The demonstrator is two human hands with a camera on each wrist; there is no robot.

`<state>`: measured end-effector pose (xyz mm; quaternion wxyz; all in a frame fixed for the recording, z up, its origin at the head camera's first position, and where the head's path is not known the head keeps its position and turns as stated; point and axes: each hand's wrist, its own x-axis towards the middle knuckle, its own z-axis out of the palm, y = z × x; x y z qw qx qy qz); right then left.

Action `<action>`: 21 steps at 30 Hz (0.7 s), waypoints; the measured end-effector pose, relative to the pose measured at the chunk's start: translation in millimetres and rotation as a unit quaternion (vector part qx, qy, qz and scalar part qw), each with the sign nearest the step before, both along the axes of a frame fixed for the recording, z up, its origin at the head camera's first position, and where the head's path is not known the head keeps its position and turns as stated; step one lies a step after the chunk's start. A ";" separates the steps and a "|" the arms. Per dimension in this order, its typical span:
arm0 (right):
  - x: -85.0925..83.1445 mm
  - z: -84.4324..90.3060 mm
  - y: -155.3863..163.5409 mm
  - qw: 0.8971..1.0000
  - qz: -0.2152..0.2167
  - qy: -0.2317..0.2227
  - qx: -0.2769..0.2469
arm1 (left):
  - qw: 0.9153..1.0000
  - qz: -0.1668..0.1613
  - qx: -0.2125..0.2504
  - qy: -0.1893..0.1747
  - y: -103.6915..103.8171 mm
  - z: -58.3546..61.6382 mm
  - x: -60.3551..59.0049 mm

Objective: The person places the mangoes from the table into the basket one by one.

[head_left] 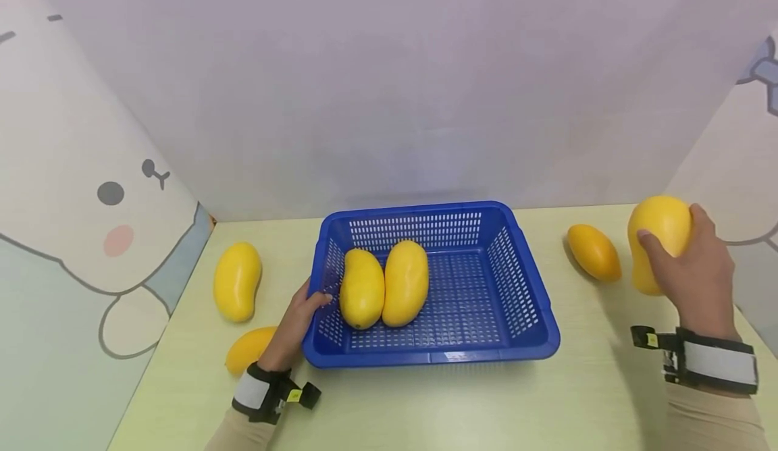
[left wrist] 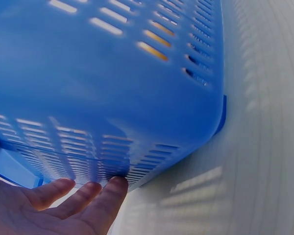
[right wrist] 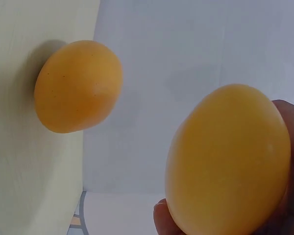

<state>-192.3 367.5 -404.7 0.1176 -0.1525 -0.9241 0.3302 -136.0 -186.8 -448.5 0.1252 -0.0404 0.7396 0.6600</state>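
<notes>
A blue plastic basket (head_left: 492,354) with slotted walls stands mid-table, and two yellow mangoes lie side by side in its left half, one (head_left: 362,292) next to the other (head_left: 406,283). My left hand (head_left: 294,323) holds the basket's left side, thumb over the rim. In the left wrist view its fingers (left wrist: 105,200) lie against the outer wall (left wrist: 103,88). At the far right, my right hand (head_left: 705,279) grips a yellow mango (head_left: 662,225) above the table. A more orange mango (head_left: 594,253) rests on the table just left of it, also plain in the right wrist view.
Left of the basket, a yellow mango (head_left: 238,282) lies on the pale table (head_left: 437,410). A second mango (head_left: 250,348) is partly hidden behind my left wrist. A plain wall (head_left: 395,86) rises behind the table, with cartoon-printed panels (head_left: 73,188) at both sides.
</notes>
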 end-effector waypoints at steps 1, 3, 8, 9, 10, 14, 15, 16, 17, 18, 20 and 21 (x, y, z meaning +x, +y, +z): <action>0.3 0.8 -1.0 1.000 0.000 0.001 0.000 | 1.000 0.002 -0.001 -0.001 0.1 0.1 0.0; 1.0 2.5 -2.9 1.000 0.001 0.004 0.001 | 1.000 0.003 -0.003 -0.003 0.2 0.2 -0.2; 2.8 6.8 -7.6 1.000 0.003 0.012 0.010 | 1.000 0.002 -0.005 0.001 0.4 -0.8 -0.6; 3.1 7.7 -8.6 1.000 0.004 0.014 0.011 | 1.000 0.001 -0.006 0.004 0.3 -1.0 -0.7; 3.3 8.5 -9.6 1.000 0.005 0.016 0.011 | 1.000 0.002 -0.007 0.003 0.2 -1.3 -0.6; 3.2 11.0 -13.3 1.000 0.008 0.022 0.007 | 1.000 0.005 -0.006 0.000 0.1 -0.5 0.2; 3.3 11.6 -14.0 1.000 0.009 0.022 0.005 | 1.000 0.005 -0.007 0.000 0.1 -0.3 0.4; 3.3 12.1 -14.8 1.000 0.009 0.021 0.005 | 1.000 0.005 -0.007 0.000 0.0 -0.1 0.7; 3.3 12.5 -15.6 1.000 0.009 0.021 0.003 | 1.000 0.005 -0.007 0.001 0.1 0.1 0.8; 3.4 12.9 -16.7 1.000 0.009 0.021 0.004 | 1.000 0.004 -0.008 0.001 0.2 0.3 0.9; 3.3 13.6 -18.7 1.000 0.010 0.018 0.005 | 1.000 0.005 -0.009 0.001 0.3 0.5 1.1; 3.3 13.9 -19.8 1.000 0.011 0.017 0.006 | 1.000 0.005 -0.009 0.001 0.2 0.2 1.0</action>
